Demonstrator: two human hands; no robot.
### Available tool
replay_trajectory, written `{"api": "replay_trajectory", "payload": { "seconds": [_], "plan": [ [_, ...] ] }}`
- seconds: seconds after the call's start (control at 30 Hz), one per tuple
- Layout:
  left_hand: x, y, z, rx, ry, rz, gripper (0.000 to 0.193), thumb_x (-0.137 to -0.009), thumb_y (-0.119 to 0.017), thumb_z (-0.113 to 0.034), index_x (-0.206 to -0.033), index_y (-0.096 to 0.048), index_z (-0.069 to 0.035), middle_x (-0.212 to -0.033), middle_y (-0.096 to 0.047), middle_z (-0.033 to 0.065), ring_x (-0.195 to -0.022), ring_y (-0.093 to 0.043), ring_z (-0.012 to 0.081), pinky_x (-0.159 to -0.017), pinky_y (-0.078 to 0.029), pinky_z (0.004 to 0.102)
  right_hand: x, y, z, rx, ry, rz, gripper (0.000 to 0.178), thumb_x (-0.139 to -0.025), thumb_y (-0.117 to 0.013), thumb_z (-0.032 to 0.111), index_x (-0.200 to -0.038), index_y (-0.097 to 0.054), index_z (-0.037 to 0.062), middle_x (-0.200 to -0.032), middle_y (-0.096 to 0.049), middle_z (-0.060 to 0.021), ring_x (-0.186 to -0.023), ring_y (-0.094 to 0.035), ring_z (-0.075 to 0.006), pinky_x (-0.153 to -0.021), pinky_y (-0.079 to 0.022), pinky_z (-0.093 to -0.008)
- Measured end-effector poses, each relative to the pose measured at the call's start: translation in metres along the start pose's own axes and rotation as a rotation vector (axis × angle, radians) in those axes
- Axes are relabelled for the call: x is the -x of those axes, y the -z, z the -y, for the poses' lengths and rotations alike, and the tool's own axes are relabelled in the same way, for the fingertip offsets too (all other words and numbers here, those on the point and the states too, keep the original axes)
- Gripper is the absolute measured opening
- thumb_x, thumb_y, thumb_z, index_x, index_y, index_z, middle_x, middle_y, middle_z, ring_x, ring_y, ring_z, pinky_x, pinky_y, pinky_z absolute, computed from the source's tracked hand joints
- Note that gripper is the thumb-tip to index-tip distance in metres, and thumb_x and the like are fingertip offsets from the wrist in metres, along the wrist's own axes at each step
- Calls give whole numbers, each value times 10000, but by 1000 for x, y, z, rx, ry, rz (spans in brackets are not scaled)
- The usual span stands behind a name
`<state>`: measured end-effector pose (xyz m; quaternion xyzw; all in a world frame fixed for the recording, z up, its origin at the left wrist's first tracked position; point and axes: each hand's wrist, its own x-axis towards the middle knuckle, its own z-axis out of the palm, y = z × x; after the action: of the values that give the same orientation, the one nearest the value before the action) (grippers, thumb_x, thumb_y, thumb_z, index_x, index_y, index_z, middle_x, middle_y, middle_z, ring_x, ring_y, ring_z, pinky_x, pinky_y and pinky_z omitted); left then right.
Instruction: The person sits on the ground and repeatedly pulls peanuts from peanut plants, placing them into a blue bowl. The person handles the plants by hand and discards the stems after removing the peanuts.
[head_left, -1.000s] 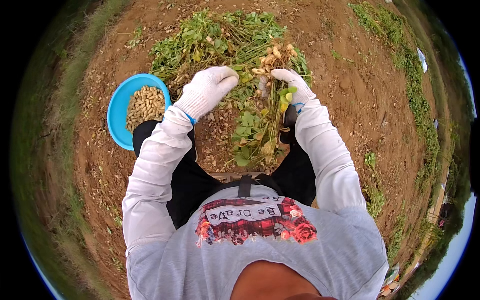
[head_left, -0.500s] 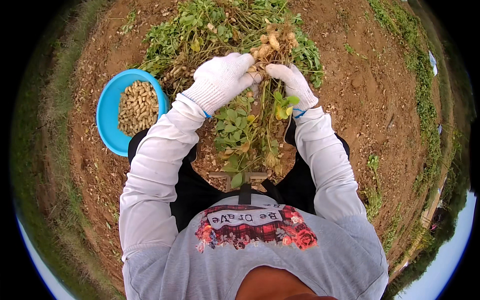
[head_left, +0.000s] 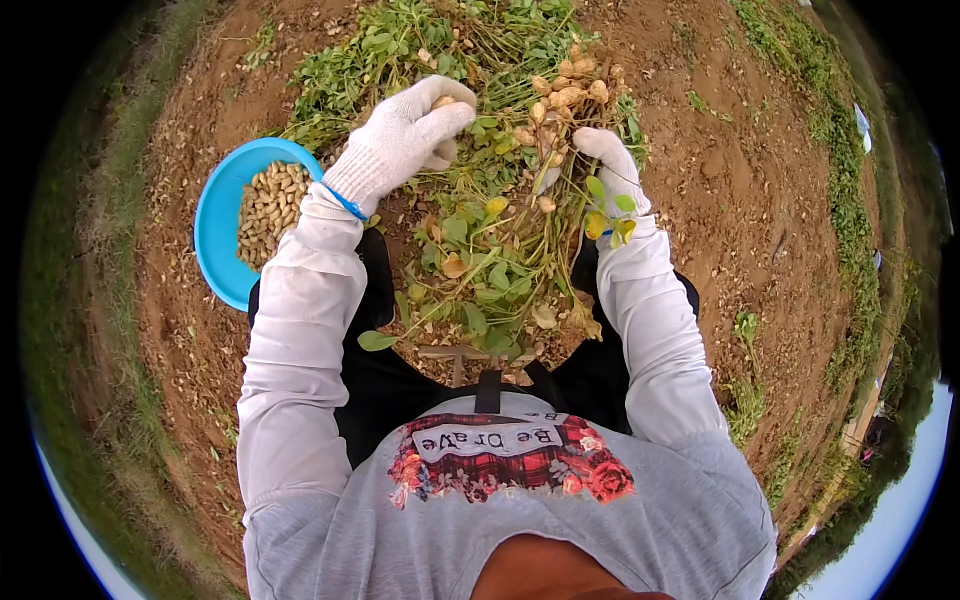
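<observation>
My left hand (head_left: pixel 405 132), in a white knit glove, is closed with a tan peanut (head_left: pixel 442 101) showing between its fingers. It is up and to the right of the blue basin (head_left: pixel 214 228), apart from the plant. My gloved right hand (head_left: pixel 612 165) grips the stems of a pulled-up peanut plant (head_left: pixel 500 262); its fingertips are partly hidden by stems. A cluster of peanut pods (head_left: pixel 568 96) hangs on the roots just beyond that hand. The plant's leaves trail down toward my lap. Inside the basin lies a heap of loose peanuts (head_left: pixel 268 212).
A pile of leafy peanut plants (head_left: pixel 390 50) spreads on the brown soil (head_left: pixel 730 220) ahead of me. My dark-clad knees flank the trailing leaves. Grass (head_left: pixel 120 330) edges the soil at the left, and low green plants (head_left: pixel 845 190) line the right.
My left hand has moved left, away from the pods, with a peanut in it. My right hand has shifted slightly right with the plant, and its pods have spread into clearer view.
</observation>
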<state>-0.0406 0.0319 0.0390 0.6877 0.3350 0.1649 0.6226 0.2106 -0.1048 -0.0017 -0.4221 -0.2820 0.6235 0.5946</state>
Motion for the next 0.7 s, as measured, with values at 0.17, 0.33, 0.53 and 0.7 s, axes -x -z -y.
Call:
{"api": "replay_trajectory", "payload": {
  "seconds": [0.17, 0.33, 0.53, 0.7],
  "plan": [
    [-11, -41, 11, 513, 152, -4, 410, -1052, -607, -356, -1329, -590, -55, -1164, -624, 58, -929, -667, 165, -768, -583, 285, 0, 11, -15, -69, 29, 64, 475, -882, -676, 201, -1293, -668, -39, -1180, -740, -151, -1038, -721, -235, -959, -574, -380],
    [-4, -54, 8, 730, 205, 231, 438, -1040, -639, -367, -1356, -554, -74, -1143, -643, 52, -905, -661, 135, -690, -577, 249, -3, 4, -15, 71, 70, -37, 488, -884, -710, 162, -1329, -640, -26, -1224, -722, -120, -1087, -687, -200, -1013, -530, -364],
    [-6, -57, 12, 486, 28, 194, 510, -994, -683, -244, -1437, -489, -85, -1211, -645, 53, -975, -660, 112, -693, -561, 219, -5, -15, -6, 275, 97, -87, 488, -873, -729, 129, -1335, -635, 5, -1173, -727, -73, -1050, -675, -174, -968, -525, -347],
    [1, -59, 6, 349, 38, 117, 552, -942, -726, -285, -1411, -513, -86, -1178, -660, 41, -987, -648, 92, -689, -559, 222, -3, -22, -3, 306, 35, -62, 512, -857, -749, 138, -1337, -626, 6, -1189, -720, -69, -1044, -673, -168, -963, -528, -340]
  ]
}}
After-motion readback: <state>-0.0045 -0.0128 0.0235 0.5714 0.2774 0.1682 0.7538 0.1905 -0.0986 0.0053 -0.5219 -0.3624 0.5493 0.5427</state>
